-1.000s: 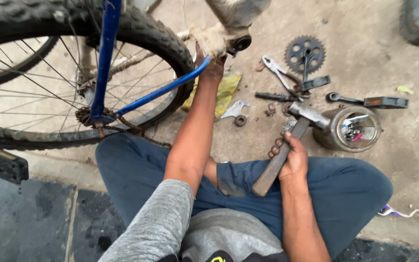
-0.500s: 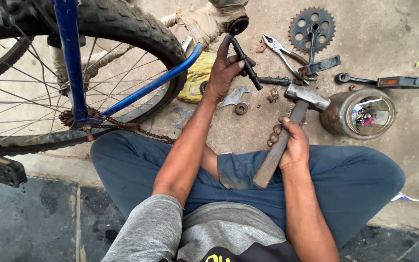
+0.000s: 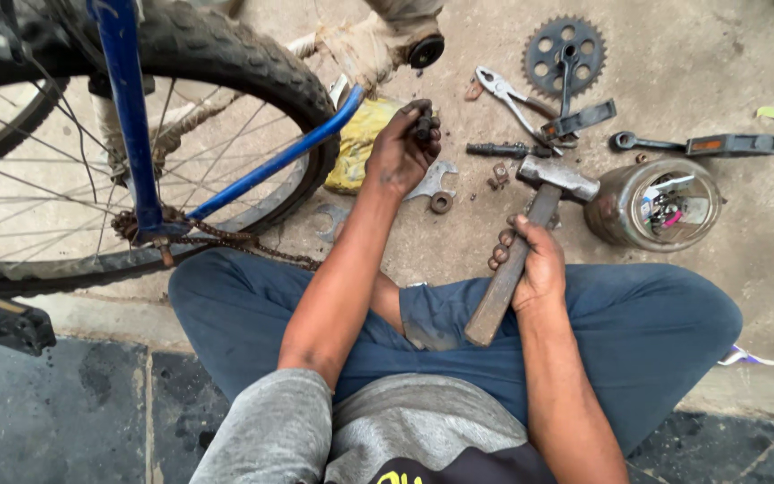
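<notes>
I sit cross-legged on a concrete floor beside a blue-framed bicycle [image 3: 127, 116]. My left hand [image 3: 402, 148] is raised over the floor with its greasy fingers closed on a small dark metal part [image 3: 424, 125]. My right hand [image 3: 530, 264] grips the wooden handle of a hammer [image 3: 517, 255], whose steel head [image 3: 557, 177] points away from me, near a jar. The bicycle's bottom bracket [image 3: 425, 51] sits just beyond my left hand.
Spread on the floor ahead are a chainring [image 3: 564, 49], pliers [image 3: 508, 94], a crank arm with pedal [image 3: 701, 143], a flat spanner [image 3: 432, 182], small nuts and a round jar of small parts [image 3: 660, 204]. The rear wheel [image 3: 226, 72] and chain [image 3: 226, 237] stand at my left. A yellow rag [image 3: 356, 143] lies under the frame.
My left hand has come back from the bottom bracket toward me, now holding a small dark part. The hammer in my right hand has barely moved.
</notes>
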The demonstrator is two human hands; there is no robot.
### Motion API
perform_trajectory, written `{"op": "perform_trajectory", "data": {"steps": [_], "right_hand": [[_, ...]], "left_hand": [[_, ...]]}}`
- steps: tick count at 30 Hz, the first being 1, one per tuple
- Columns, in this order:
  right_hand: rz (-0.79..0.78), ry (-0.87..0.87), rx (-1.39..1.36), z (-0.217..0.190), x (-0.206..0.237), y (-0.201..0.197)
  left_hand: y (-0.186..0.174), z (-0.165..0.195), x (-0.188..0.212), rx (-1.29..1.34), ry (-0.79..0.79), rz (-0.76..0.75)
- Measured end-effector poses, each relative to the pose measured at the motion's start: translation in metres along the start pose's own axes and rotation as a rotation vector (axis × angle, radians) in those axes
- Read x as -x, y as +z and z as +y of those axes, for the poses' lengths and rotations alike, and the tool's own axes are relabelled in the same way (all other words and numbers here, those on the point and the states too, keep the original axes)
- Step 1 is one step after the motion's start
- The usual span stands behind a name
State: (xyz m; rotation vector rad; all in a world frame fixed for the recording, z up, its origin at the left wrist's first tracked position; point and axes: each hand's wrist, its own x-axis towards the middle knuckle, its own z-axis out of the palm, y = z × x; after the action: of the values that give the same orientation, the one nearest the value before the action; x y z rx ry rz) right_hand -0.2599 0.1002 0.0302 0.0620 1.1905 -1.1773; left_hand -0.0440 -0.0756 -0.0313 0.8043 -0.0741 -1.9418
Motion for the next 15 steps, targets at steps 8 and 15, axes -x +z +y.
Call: {"op": "perform_trajectory", "data": {"steps": [8, 15], "right_hand": [[0.007, 0.044, -0.005, 0.003, -0.008, -0.001], [-0.001, 0.06, -0.004, 0.003, -0.007, 0.0]], "left_hand": [[0.017, 0.01, -0.001, -0.305, 0.284, -0.161], [0.029, 0.018, -0.035, -1.969, 0.746, 0.409]]}}
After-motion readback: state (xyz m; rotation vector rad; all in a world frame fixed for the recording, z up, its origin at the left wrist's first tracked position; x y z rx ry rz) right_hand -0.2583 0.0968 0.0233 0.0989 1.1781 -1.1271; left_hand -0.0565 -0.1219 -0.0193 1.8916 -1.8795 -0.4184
